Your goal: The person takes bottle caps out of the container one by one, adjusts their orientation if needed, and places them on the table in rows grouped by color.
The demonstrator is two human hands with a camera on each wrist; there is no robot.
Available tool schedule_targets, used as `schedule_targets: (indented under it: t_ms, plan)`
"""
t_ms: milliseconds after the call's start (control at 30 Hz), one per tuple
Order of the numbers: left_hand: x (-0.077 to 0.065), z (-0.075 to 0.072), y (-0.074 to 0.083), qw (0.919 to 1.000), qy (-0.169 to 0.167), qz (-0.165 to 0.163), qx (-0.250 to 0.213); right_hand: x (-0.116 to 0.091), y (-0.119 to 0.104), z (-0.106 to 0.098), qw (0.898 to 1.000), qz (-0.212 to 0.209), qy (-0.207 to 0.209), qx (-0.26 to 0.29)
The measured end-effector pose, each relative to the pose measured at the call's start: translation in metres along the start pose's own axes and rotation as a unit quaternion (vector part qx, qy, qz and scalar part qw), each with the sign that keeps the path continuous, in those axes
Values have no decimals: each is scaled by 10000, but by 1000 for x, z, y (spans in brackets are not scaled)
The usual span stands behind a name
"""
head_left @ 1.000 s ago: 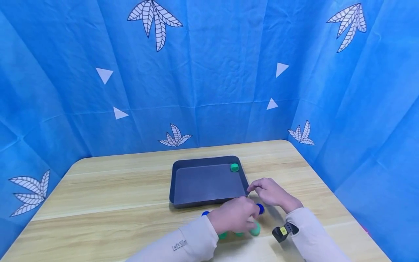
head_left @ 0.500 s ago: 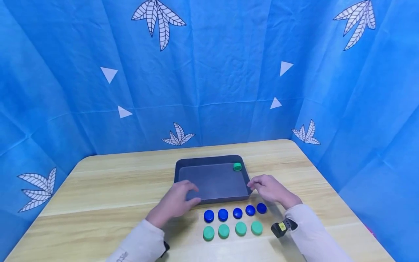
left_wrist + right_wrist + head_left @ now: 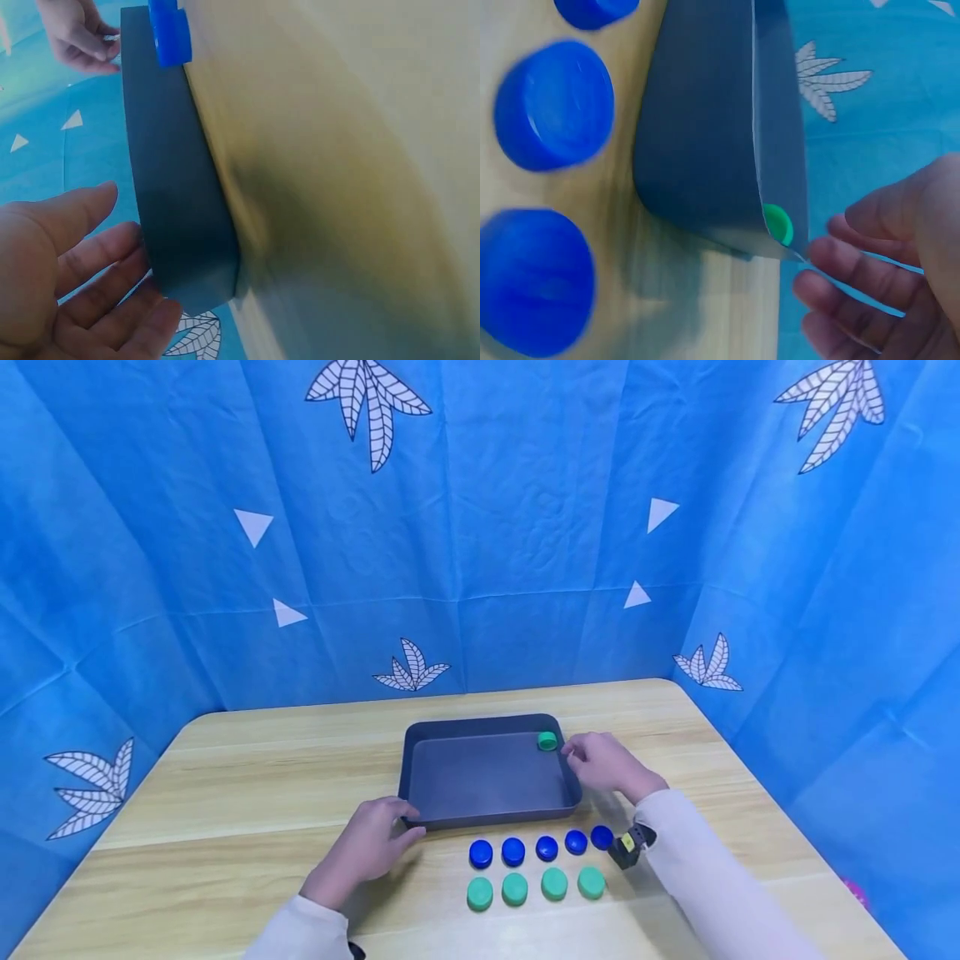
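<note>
A dark grey rectangular tray lies on the wooden table, with one green bottle cap inside its far right corner. At the tray's near left corner is my left hand, thumb and fingers spread apart; the left wrist view shows nothing held and the fingertips right at the rim. My right hand hovers by the right wall, its fingers loosely bent close to the edge and holding nothing. In front of the tray, several blue bottle caps form a row, and several green caps form another nearer me.
Wooden tabletop spreads to the left of the tray. A blue curtain with leaf and triangle prints hangs behind the table and along its sides. The black wrist camera on my right arm is close to the rightmost blue cap.
My left hand moved from over the caps leftward to the tray's near left corner, uncovering both rows. My right hand slid from the near right corner farther along the right wall.
</note>
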State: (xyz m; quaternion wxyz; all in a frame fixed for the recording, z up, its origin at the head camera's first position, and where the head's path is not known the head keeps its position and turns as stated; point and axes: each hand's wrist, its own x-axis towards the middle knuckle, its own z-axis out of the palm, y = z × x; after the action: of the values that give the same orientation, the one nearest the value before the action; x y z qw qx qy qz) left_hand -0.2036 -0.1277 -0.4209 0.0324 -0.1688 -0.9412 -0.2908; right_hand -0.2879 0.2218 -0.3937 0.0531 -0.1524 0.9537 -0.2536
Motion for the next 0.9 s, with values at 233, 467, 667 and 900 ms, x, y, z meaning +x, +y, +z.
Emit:
schedule_targets:
  t_ms: [233,467,667,900]
  plan:
    - [-2,6,-5,9986,391,290,183,34,-7,-4,9990,-180,116,-396]
    - [4,13,-1,9872,696,1015,1017,54,-8,4,9942,-15,-622,-882]
    - [6,14,-1,9848,771,1089,1113,64,-4,14,9891,119,-707,-1283]
    - [10,12,-5,9880,679,1000,959,65,5,21,9891,-40,-617,-1336]
